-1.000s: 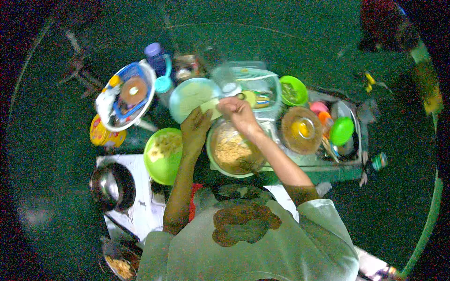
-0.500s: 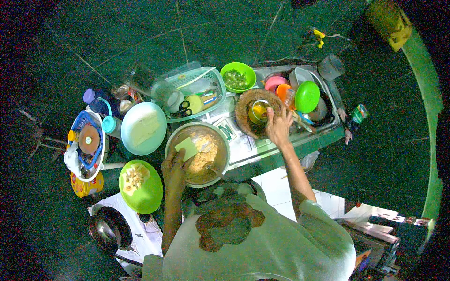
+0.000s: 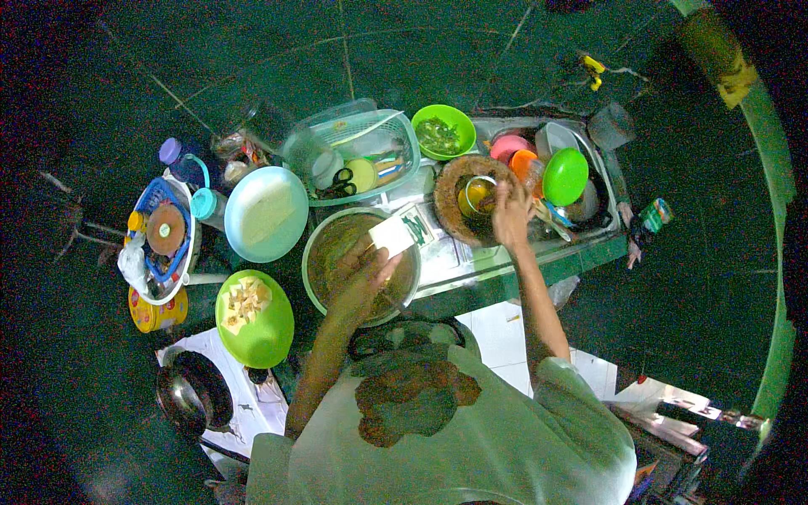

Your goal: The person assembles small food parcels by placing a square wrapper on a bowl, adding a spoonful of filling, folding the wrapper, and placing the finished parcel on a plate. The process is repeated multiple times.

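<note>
A pale square wrapper sheet (image 3: 397, 234) is pinched in my left hand (image 3: 364, 273). That hand is over the wide metal bowl (image 3: 308, 282), and my fingers and forearm hide much of the mix inside. To the right, a clear cup (image 3: 481, 195) with yellow liquid sits in the round brown stone mortar (image 3: 447, 198). My right hand (image 3: 511, 220) is at the cup's right rim, its fingers slightly blurred, so whether they grip it is unclear. Left of the bowl stands a pale blue plate (image 3: 267, 215) with more pale sheets. A green plate (image 3: 265, 324) holds several folded pale pieces.
Behind the bowl is a clear basket (image 3: 396, 139) with scissors (image 3: 341, 187) and utensils. A green bowl (image 3: 457, 126) of chopped greens stands beside it. Colored cups and a green lid (image 3: 565, 177) crowd the right. At far left is a white basin (image 3: 189, 244).
My left hand has moved right and up across the bowl with the wrapper sheet, toward the mortar. My right hand has stayed by the cup, its fingers shifting slightly. The whole view has shifted a little.
</note>
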Demonstrator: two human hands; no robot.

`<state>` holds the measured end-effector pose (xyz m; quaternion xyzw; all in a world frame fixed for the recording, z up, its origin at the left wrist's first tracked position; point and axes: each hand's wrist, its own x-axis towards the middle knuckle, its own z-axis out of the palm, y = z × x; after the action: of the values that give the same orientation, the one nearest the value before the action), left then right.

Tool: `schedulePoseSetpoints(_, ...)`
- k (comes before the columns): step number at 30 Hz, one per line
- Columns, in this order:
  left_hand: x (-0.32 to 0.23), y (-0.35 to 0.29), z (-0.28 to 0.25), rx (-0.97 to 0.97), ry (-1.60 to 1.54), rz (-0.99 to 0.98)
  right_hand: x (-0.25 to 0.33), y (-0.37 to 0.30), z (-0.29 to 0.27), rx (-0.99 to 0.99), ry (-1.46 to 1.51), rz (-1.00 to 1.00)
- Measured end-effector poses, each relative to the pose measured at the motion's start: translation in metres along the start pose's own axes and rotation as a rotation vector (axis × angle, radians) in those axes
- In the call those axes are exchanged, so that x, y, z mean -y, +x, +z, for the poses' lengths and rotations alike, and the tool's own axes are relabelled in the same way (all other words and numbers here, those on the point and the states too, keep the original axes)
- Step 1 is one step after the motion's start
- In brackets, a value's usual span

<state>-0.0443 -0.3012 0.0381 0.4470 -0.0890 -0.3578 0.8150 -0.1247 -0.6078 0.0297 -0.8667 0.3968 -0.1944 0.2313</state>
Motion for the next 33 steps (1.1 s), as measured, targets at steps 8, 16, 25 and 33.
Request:
schedulePoseSetpoints(8, -0.054, 0.007, 0.065, 0.014, -0.099, -0.184, 0.12, -0.07, -0.079, 0.053, 0.471, -0.371)
schedulePoseSetpoints(16, -0.05, 0.007, 0.058, 0.124, -0.037, -0.26, 0.132, -0.103, -0.075, 0.001, 0.07, -0.631)
schedulePoseSetpoints(25, -0.043, 0.003, 0.051, 0.079, -0.058, -0.259, 0.135, -0.107, -0.078, 0.056, 0.027, -0.684)
schedulePoseSetpoints(33, -0.041, 0.003, 0.05, 0.043, -0.099, -0.167, 0.03, -0.036, -0.03, -0.083, -0.058, -0.216)
